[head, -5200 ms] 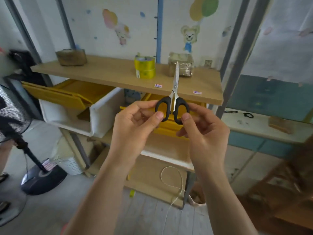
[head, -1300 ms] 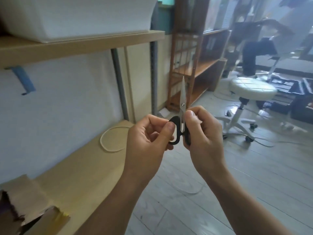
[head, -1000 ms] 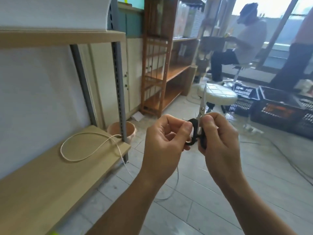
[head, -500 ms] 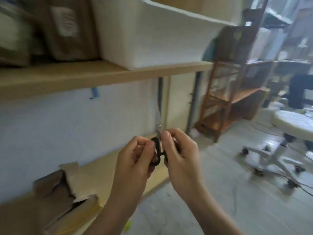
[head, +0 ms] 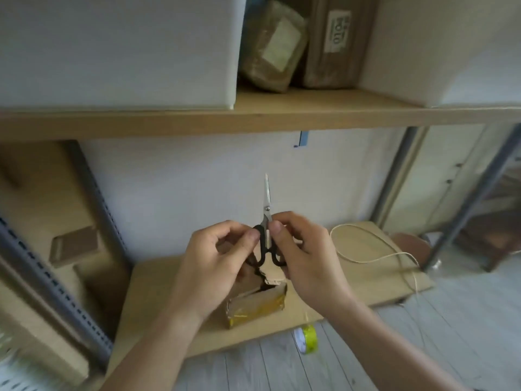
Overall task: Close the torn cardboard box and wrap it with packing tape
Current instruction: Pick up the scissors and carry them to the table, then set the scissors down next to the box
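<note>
— A low wooden shelf [head: 361, 280] sits just above the pale plank floor [head: 423, 348], with a second board [head: 282, 119] over it carrying 2 white bins [head: 112, 52] and 2 brown parcels [head: 270, 46] between them.

— And the torn cardboard box [head: 256, 304]?

— On the low shelf, right under the person's hands and partly hidden by them. Its top is ripped open, and yellow tape runs along the front side.

— What are the hands doing?

— Both grip a pair of scissors [head: 266, 213], held up over the box. The left hand [head: 220, 261] pinches 1 black handle loop, and the right hand [head: 307, 261] pinches the other. The blades are together, tip pointing straight up.

— Any tape?

— A yellow-green roll [head: 307, 338] lies on the floor just in front of the shelf edge, near the box. A loop of pale string [head: 366, 258] rests on the shelf to the right.
</note>
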The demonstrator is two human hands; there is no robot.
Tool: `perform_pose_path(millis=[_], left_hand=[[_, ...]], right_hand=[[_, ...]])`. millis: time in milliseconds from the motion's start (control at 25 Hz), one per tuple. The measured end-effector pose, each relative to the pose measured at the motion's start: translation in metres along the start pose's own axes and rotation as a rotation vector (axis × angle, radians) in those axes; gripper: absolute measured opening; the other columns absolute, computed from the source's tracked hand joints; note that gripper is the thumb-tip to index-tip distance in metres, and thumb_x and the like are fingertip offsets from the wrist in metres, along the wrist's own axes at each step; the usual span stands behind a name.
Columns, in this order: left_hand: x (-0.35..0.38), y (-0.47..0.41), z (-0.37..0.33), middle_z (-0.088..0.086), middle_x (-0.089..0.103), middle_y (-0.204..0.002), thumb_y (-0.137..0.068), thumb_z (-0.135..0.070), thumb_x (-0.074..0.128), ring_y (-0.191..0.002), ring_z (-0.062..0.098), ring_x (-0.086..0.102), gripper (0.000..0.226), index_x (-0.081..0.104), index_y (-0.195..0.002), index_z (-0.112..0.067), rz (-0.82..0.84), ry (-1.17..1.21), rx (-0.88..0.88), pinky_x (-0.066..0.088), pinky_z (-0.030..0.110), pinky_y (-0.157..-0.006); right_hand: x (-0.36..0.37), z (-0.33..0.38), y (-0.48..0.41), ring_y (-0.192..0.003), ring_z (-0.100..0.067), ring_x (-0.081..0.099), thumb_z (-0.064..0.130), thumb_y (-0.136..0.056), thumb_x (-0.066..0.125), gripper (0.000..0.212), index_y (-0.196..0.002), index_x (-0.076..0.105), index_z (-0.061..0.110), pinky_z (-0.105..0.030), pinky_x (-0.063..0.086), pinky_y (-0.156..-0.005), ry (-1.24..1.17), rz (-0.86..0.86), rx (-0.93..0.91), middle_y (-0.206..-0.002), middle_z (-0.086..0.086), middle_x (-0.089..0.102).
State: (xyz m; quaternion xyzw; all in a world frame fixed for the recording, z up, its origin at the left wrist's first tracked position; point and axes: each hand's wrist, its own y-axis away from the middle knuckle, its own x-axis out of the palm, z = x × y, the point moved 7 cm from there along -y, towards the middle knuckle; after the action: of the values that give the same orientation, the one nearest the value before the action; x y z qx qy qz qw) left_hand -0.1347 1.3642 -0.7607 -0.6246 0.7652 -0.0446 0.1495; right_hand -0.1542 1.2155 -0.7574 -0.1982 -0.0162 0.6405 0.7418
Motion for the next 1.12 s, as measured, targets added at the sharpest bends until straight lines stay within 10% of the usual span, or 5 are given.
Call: perform_pose_path(millis=[360, 680, 1120], left_hand=[[0.086, -0.060, 0.085, 0.006, 0.073, -0.076, -0.093, -0.017, 0.071, -0.063, 0.021, 0.072, 0.008, 0.076, -0.098, -0.014, 0.077, -0.004, -0.214, 0.061, 0.033, -0.061], [0.191, -0.130, 0.244, 0.007, 0.074, -0.082, -0.094, -0.009, 0.067, -0.053, 0.020, 0.072, 0.009, 0.073, -0.091, -0.014, 0.013, -0.337, -0.503, 0.062, 0.039, -0.054], [0.262, -0.154, 0.349, 0.002, 0.076, -0.095, -0.089, -0.010, 0.068, -0.088, 0.021, 0.072, 0.017, 0.078, -0.099, -0.019, 0.170, -0.853, -0.444, 0.058, 0.029, -0.073]], right_hand=[[-0.075, -0.111, -0.039, -0.046, -0.016, 0.056, 0.012, -0.097, 0.057, 0.018, -0.103, 0.069, 0.024, -0.037, 0.050, -0.052, 0.162, -0.036, 0.103, -0.077, 0.008, 0.068], [-0.104, -0.294, -0.090, -0.060, -0.003, 0.057, 0.017, -0.090, 0.066, 0.006, -0.091, 0.072, 0.018, -0.009, 0.041, -0.050, 0.481, -0.035, 0.392, -0.072, 0.009, 0.064], [-0.116, -0.431, -0.082, -0.071, -0.010, 0.060, 0.012, -0.091, 0.056, 0.016, -0.097, 0.069, 0.018, -0.017, 0.046, -0.053, 0.635, 0.195, 0.600, -0.089, 0.001, 0.068]])
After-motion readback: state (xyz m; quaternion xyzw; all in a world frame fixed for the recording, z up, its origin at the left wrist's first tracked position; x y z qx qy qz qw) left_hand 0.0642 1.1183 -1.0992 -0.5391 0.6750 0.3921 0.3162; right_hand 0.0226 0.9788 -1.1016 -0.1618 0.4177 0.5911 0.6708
